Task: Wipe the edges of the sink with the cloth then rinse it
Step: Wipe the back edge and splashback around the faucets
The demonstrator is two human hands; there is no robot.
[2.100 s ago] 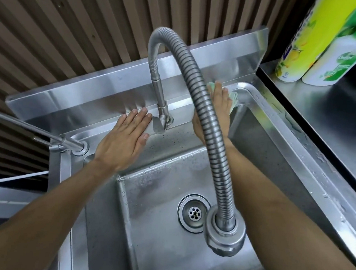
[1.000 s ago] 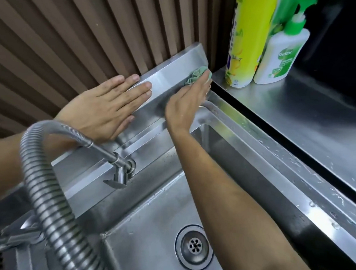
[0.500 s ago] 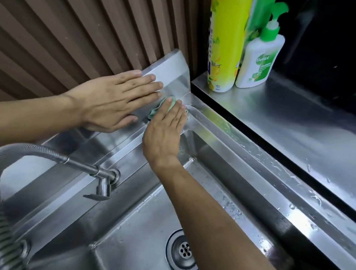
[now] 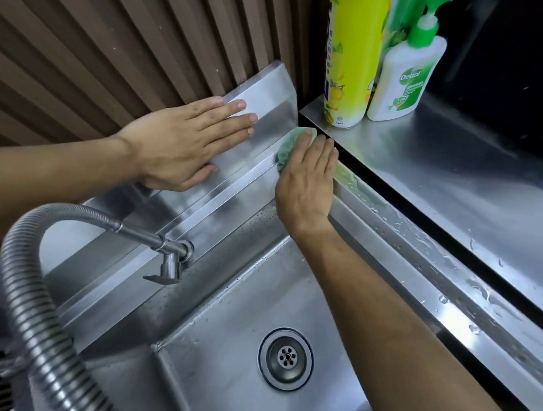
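A steel sink fills the lower view, its rim wet on the right side. My right hand presses a light green cloth flat onto the back right corner of the rim; most of the cloth is hidden under my fingers. My left hand lies flat, fingers spread, against the sink's upright backsplash, holding nothing. A flexible ribbed steel faucet hose arcs at the lower left, joined to a tap on the backsplash.
A drain sits in the basin floor. On the steel counter to the right stand a yellow-green bottle and a white pump bottle with a green top. Brown slatted wall panels rise behind the sink.
My right hand has slid the cloth from the backsplash face down to the rim's back right corner. My left hand stays flat on the backsplash. The view has shifted left and down.
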